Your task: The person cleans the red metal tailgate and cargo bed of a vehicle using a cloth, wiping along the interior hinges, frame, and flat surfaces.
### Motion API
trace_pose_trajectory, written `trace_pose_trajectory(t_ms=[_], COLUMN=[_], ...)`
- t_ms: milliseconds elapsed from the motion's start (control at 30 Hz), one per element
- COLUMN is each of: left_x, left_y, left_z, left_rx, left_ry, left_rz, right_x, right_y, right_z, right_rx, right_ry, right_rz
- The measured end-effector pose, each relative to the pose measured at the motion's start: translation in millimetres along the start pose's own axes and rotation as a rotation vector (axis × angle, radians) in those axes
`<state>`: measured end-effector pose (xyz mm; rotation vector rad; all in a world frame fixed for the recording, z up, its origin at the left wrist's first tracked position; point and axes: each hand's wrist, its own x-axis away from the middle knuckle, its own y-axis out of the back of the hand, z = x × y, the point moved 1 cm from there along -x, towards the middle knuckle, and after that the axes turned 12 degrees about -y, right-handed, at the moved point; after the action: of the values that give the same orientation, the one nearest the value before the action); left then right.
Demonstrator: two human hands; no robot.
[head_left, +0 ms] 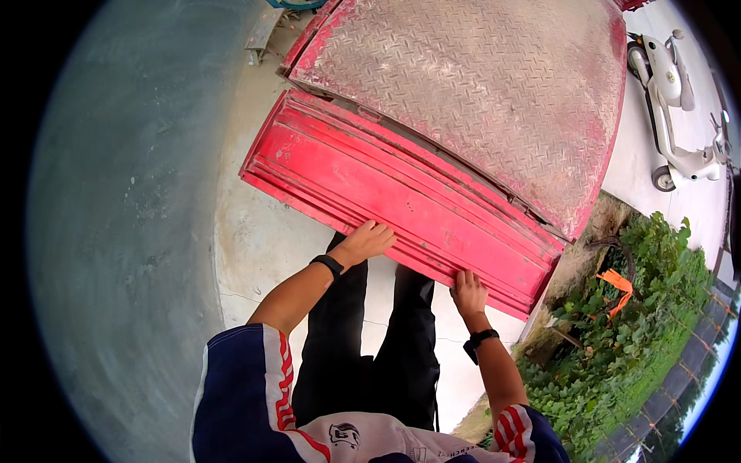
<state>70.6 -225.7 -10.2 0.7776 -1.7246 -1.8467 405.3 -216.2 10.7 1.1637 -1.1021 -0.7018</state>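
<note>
A red metal tailgate (401, 197) hangs folded down from the back of a truck bed (471, 92), whose worn tread-plate floor is coated in dirt. My left hand (367, 241) grips the tailgate's near edge around its middle, fingers curled over the rim. Farther right along that same edge, my right hand (469, 293) is closed on the rim too, its thumb side partly hidden. Scratches and dark scuffs mark the red panel. A gap with hinges runs between panel and bed.
A grey wall (131, 193) rises on the left, beside a pale concrete floor (255, 255). Leafy green plants (617, 324) with an orange strip (617, 287) grow at the right. A white scooter (671, 108) stands beyond the bed at the far right.
</note>
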Motion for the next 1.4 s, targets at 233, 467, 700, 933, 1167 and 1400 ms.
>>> trace_pose_trajectory(t_ms=[233, 467, 700, 933, 1167, 1400], left_x=[11, 5, -4, -27, -32, -35], left_y=[-80, -152, -216, -289, -330, -327], left_z=[-11, -3, 12, 39, 56, 54], left_rx=[0.053, 0.03, 0.046, -0.063, -0.119, -0.173], left_ry=[-0.009, -0.062, -0.102, -0.127, -0.197, -0.163], left_rz=[-0.044, -0.031, -0.038, -0.135, -0.253, -0.088], right_x=[-16, -50, -92, -144, -163, -171], right_y=[-77, -141, -198, -244, -280, -272], right_z=[-2, -4, -14, -36, -38, -34], right_rx=[0.068, 0.103, 0.039, 0.061, 0.073, -0.028], right_ry=[0.052, 0.067, -0.023, 0.011, -0.134, -0.187], right_rz=[0.027, 0.106, -0.067, -0.249, -0.321, -0.241])
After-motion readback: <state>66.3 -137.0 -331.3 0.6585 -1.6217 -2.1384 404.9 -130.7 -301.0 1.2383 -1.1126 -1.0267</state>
